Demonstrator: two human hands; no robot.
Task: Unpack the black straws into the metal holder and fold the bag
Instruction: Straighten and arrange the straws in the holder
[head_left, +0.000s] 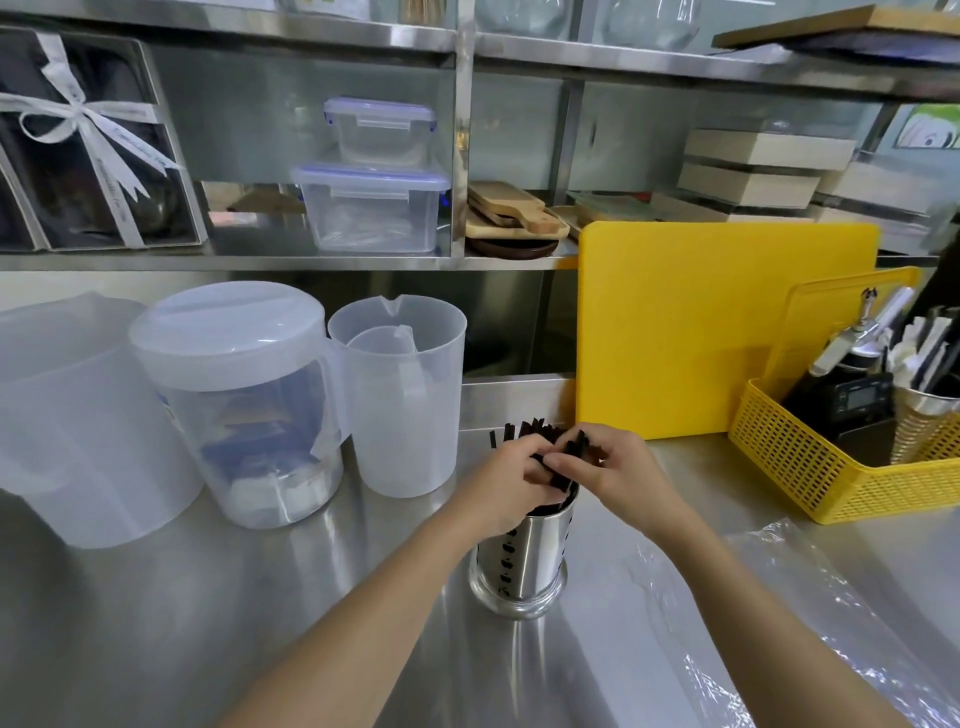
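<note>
A shiny perforated metal holder (524, 564) stands on the steel counter in front of me. A bundle of black straws (535, 434) sticks up out of it, tips leaning away from me. My left hand (506, 480) curls round the bundle from the left, just above the holder's rim. My right hand (605, 467) pinches a few of the straws from the right. The two hands hide most of the straws' length. The clear plastic bag (769, 597) lies flat and crumpled on the counter to the right of the holder.
Three translucent plastic jugs (400, 395) stand at the left. A yellow cutting board (701, 327) leans against the back wall. A yellow basket (831, 467) with tools and wrapped straws sits at the right. Shelves with boxes and boards run above.
</note>
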